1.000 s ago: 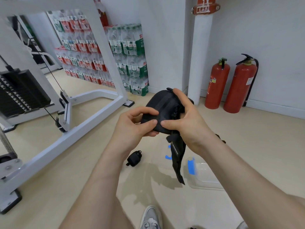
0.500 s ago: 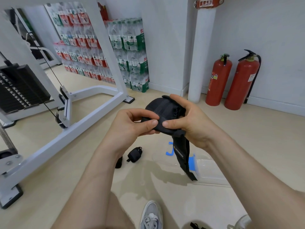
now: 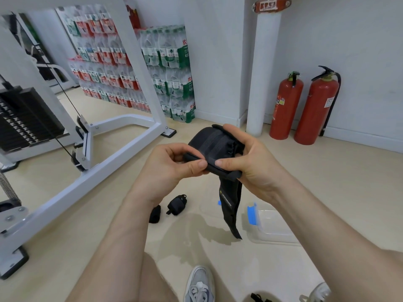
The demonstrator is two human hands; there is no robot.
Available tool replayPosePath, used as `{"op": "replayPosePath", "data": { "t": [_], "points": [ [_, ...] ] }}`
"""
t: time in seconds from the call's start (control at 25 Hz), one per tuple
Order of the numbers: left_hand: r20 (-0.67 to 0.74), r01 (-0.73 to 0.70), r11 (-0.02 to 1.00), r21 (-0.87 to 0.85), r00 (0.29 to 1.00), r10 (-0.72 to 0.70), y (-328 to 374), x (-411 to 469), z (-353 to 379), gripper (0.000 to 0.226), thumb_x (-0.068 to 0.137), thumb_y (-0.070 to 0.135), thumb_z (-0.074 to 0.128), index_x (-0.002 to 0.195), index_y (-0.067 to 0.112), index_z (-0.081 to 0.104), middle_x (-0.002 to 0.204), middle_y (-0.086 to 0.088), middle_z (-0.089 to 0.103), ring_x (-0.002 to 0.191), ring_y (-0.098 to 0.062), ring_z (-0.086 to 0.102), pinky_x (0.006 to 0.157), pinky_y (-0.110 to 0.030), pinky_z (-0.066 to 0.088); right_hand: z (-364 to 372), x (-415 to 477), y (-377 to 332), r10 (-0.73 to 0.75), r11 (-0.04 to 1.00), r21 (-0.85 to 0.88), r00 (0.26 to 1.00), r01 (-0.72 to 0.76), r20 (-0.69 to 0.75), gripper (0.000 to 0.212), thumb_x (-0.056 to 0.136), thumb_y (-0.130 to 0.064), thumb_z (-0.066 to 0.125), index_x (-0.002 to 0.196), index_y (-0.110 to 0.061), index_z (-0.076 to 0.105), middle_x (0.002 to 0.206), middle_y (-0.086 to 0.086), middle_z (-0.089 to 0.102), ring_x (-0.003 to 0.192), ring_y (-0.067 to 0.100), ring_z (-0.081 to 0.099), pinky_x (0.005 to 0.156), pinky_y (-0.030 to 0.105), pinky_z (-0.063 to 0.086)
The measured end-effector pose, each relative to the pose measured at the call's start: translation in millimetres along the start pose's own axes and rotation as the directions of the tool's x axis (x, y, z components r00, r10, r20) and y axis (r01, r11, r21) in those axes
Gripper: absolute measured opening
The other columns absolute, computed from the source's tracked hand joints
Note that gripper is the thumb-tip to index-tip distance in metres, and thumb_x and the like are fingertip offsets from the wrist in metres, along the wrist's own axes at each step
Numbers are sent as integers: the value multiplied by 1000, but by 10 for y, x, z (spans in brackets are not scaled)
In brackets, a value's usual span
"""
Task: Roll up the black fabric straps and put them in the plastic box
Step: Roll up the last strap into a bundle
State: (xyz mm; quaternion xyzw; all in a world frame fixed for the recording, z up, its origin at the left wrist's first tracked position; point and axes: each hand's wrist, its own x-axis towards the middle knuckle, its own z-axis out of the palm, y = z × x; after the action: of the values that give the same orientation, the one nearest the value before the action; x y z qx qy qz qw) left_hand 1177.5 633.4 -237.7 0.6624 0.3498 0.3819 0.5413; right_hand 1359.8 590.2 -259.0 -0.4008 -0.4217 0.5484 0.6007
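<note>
Where the white machine frame (image 3: 109,164) lays its long base bar slantwise over the left of the room, a black weight stack (image 3: 24,120) sits behind it at the far left edge, and packs of bottled water (image 3: 172,68) are piled against the back wall past the upright. Bare floor (image 3: 93,210) lies open between the bar and the person's forearms. Two rolled straps (image 3: 176,204) (image 3: 155,213) lie on the floor close together, below the left hand (image 3: 170,168). That hand, fingers curled, pinches the near edge of the black strap (image 3: 218,144) between thumb and forefinger. The strap arcs up in a loop between both hands; its loose tail hangs straight down. The right hand (image 3: 250,162) wraps its fingers round the loop's far side, thumb on the same near edge, thumb tips almost meeting. Just right of the tail's tip, a clear plastic box (image 3: 274,227) sits on the floor, a blue clip (image 3: 253,213) at its left rim, its right side hidden by the forearm. Beyond stand a white pillar (image 3: 263,79) and two red fire extinguishers (image 3: 285,107) (image 3: 316,110) against the wall, open floor before them. A grey shoe (image 3: 199,284) shows at the bottom edge.
</note>
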Motion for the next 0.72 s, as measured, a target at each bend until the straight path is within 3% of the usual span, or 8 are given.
{"op": "replayPosePath", "data": {
  "t": [0.08, 0.16, 0.24, 0.32, 0.4, 0.56, 0.72],
  "points": [
    [-66, -8, 1000, -4, 998, 8, 4, 10, 32, 10, 72, 2, 75, 75, 2, 65, 68, -9, 70, 64, -26, 72, 65, -28, 59, 26, -14, -12, -43, 999, -4, 999, 43, -20, 66, 69, 21, 70, 107, -32, 63, 116, 13, 69, 113, 36, 65, 98, 60, 48],
    [-125, -21, 999, 35, 992, 25, 8, 18, 76, 15, 79, -7, 71, 74, 3, 61, 63, -6, 66, 56, -21, 69, 56, -23, 55, 50, -27, -11, -56, 998, -10, 998, 55, -30, 66, 68, 18, 74, 107, -34, 62, 120, 16, 68, 112, 41, 63, 96, 68, 44],
    [-157, -35, 997, 66, 987, 45, 25, 17, 113, 21, 81, -11, 68, 74, 5, 58, 61, -8, 63, 51, -19, 64, 52, -23, 52, 75, -43, -14, -58, 997, -45, 998, 56, -36, 67, 70, 18, 75, 107, -35, 60, 121, 18, 65, 101, 44, 67, 81, 60, 56],
    [-176, -51, 997, 64, 982, 61, 42, 18, 128, 25, 81, -13, 68, 74, 8, 56, 63, -11, 60, 50, -20, 61, 50, -25, 52, 88, -66, -31, -59, 995, -82, 998, 56, -36, 67, 72, 18, 74, 108, -37, 58, 122, 19, 63, 88, 35, 67, 63, 43, 54],
    [-176, -55, 996, 66, 982, 66, 42, 31, 150, 24, 80, -12, 68, 73, 9, 59, 61, -9, 58, 47, -19, 59, 49, -24, 50, 89, -68, -26, -50, 993, -104, 998, 46, -34, 70, 69, 15, 77, 110, -38, 57, 125, 17, 63, 88, 31, 67, 63, 42, 54],
    [-165, 6, 997, 77, 986, 7, 22, 45, 168, 14, 78, -1, 76, 75, 10, 67, 56, -4, 62, 45, -16, 58, 48, -22, 46, 52, -39, 11, -12, 995, -99, 996, 4, -83, 82, 62, 8, 80, 129, -32, 55, 132, 11, 59, 113, 30, 65, 89, 52, 57],
    [70, 80, 993, -87, 995, -74, 0, 28, 61, 27, 64, 7, 76, 90, 11, 69, 72, -8, 71, 63, -22, 70, 61, -24, 55, -32, -61, -37, 118, 982, 156, 989, -103, -91, 73, 77, 19, 64, 140, -14, 50, 130, 13, 58, 102, 27, 67, 73, 35, 61]
  ]
}}
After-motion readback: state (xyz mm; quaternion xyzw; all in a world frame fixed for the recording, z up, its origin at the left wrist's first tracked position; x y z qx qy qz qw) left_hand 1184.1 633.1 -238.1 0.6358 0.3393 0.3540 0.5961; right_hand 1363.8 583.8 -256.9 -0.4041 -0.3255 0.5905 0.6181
